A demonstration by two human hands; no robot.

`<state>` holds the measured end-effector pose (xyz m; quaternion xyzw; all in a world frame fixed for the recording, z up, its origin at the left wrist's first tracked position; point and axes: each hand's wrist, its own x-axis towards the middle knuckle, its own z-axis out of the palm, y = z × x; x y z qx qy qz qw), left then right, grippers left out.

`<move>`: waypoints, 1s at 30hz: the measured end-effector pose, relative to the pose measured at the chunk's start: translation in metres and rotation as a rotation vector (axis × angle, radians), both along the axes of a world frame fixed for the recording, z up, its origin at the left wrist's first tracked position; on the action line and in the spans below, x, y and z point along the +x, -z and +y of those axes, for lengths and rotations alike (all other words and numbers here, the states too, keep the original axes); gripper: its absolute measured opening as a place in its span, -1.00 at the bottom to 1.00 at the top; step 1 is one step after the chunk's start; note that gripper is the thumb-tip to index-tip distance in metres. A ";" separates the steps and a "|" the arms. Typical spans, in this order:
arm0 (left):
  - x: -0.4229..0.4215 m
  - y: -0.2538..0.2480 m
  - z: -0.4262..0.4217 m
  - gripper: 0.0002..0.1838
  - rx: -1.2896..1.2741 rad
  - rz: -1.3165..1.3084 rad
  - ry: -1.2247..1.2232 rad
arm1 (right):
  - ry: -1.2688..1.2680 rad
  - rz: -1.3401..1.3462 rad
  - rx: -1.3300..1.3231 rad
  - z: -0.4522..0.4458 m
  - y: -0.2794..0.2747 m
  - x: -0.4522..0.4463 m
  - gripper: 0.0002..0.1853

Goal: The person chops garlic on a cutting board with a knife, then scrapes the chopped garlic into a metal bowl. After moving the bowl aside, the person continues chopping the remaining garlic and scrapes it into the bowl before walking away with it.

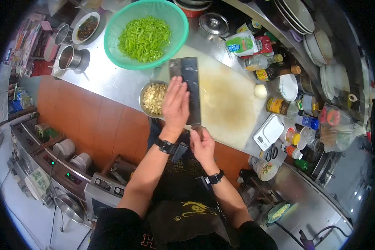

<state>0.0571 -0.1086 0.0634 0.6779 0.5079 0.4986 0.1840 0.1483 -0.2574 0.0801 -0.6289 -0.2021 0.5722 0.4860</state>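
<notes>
My right hand point(203, 146) is wrapped round the handle of a wide-bladed cleaver point(191, 87). The blade points away from me along the left part of a pale cutting board point(227, 100). Against its left side lies my left hand point(176, 106), fingers stretched out; whether it presses on the steel I cannot tell. Just left of that hand, a metal bowl point(143, 109) at the counter's near edge holds pale chopped pieces point(154, 96), perhaps garlic. The hand covers part of the bowl. On the board's right side sits a peeled white onion or similar round bulb point(260, 91).
A green colander point(112, 43) of shredded green vegetable point(146, 39) stands behind the board. Bottles point(279, 106), a white scale point(268, 131) and black scissors point(271, 153) crowd the right. A steel cup point(70, 57) and a plate of dark sauce point(86, 28) are at left.
</notes>
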 end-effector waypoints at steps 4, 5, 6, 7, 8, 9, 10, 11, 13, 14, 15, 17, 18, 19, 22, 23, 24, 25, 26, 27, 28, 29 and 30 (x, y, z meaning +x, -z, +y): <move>-0.043 0.027 0.009 -0.80 0.025 0.062 -0.101 | -0.111 -0.083 -0.033 0.022 0.001 -0.024 -0.79; -0.052 0.036 0.009 -0.83 0.004 0.102 -0.116 | -0.130 -0.121 -0.034 0.025 0.001 -0.028 -0.79; -0.059 0.043 0.009 -0.85 -0.017 0.141 -0.130 | -0.109 -0.120 -0.040 0.029 0.000 -0.028 -0.77; -0.065 0.052 0.010 -0.88 -0.038 0.178 -0.143 | -0.075 -0.117 -0.033 0.031 0.001 -0.027 -0.77; -0.069 0.061 0.009 -0.88 -0.095 0.196 -0.131 | -0.039 -0.116 -0.027 0.032 0.003 -0.024 -0.78; -0.073 0.061 0.010 -0.87 -0.117 0.184 -0.111 | -0.001 -0.117 -0.024 0.033 0.001 -0.020 -0.79; -0.076 0.060 0.010 -0.85 -0.138 0.172 -0.089 | -0.022 -0.131 -0.030 0.035 -0.004 -0.012 -0.78; -0.077 0.059 0.011 -0.82 -0.154 0.158 -0.064 | -0.020 -0.130 -0.033 0.037 -0.007 -0.008 -0.77; -0.071 0.039 0.010 -0.80 -0.090 0.128 -0.040 | -0.007 -0.127 -0.043 0.036 -0.012 0.000 -0.76; -0.068 0.026 0.011 -0.80 -0.014 0.113 0.005 | -0.015 -0.126 -0.053 0.037 -0.015 0.003 -0.75; -0.064 0.014 0.012 -0.79 0.063 0.102 0.048 | -0.018 -0.125 -0.058 0.036 -0.016 0.003 -0.74; -0.059 0.006 0.010 -0.73 0.131 0.181 0.244 | -0.022 -0.114 -0.068 0.033 -0.017 -0.002 -0.74; -0.058 0.007 0.009 -0.72 0.145 0.209 0.294 | -0.031 -0.103 -0.070 0.033 -0.020 -0.005 -0.74; -0.055 0.009 0.007 -0.71 0.160 0.236 0.349 | -0.033 -0.093 -0.071 0.032 -0.023 -0.008 -0.73; -0.093 0.058 0.007 -0.83 -0.044 0.410 0.136 | 0.006 -0.102 -0.077 0.021 -0.026 0.008 -0.70; -0.104 0.054 0.007 -0.86 -0.066 0.347 0.123 | 0.021 -0.108 -0.083 0.014 -0.026 0.018 -0.69; -0.109 0.044 0.006 -0.88 -0.089 0.284 0.105 | 0.040 -0.109 -0.070 0.005 -0.021 0.036 -0.68; -0.108 0.026 0.006 -0.88 -0.267 0.064 0.054 | 0.068 -0.127 -0.072 -0.003 -0.020 0.054 -0.67; -0.107 0.004 0.008 -0.88 -0.441 -0.157 -0.004 | 0.086 -0.272 -0.064 -0.015 -0.005 0.075 -0.67; -0.105 -0.008 0.006 -0.87 -0.615 -0.377 -0.070 | 0.098 -0.417 -0.057 -0.029 0.008 0.094 -0.66; -0.109 -0.007 0.011 -0.86 -0.708 -0.708 -0.042 | 0.051 -0.655 -0.075 -0.038 0.007 0.110 -0.66; -0.122 -0.004 0.020 -0.85 -0.792 -1.038 -0.016 | 0.000 -0.888 -0.095 -0.047 0.005 0.126 -0.65; -0.133 -0.003 0.025 -0.83 -0.867 -1.365 0.010 | -0.018 -1.249 0.072 -0.059 0.031 0.143 -0.67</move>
